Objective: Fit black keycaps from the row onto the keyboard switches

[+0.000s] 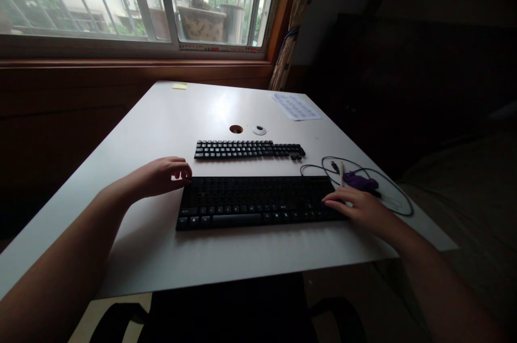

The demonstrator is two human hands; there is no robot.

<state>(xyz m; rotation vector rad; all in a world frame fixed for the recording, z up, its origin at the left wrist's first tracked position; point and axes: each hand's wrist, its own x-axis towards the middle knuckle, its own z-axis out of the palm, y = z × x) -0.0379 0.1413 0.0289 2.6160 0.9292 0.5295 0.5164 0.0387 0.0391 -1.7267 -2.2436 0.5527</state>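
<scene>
A black keyboard lies on the white table; its lowest two rows carry keycaps, while the upper rows look bare and dark. My left hand is at its far left corner, fingers curled and closed, with something small and dark at the fingertips that I cannot make out. Over the number pad side, my right hand has thumb and fingers pinched together; anything between them is too small to tell. Behind the keyboard, loose black keycaps are set out in rows, with a few small caps just in front at the right.
To the right lie a coiled black cable, a purple cloth-like item and a pale stick. Farther back are a cable hole, its round cover, printed sheets and a yellow note.
</scene>
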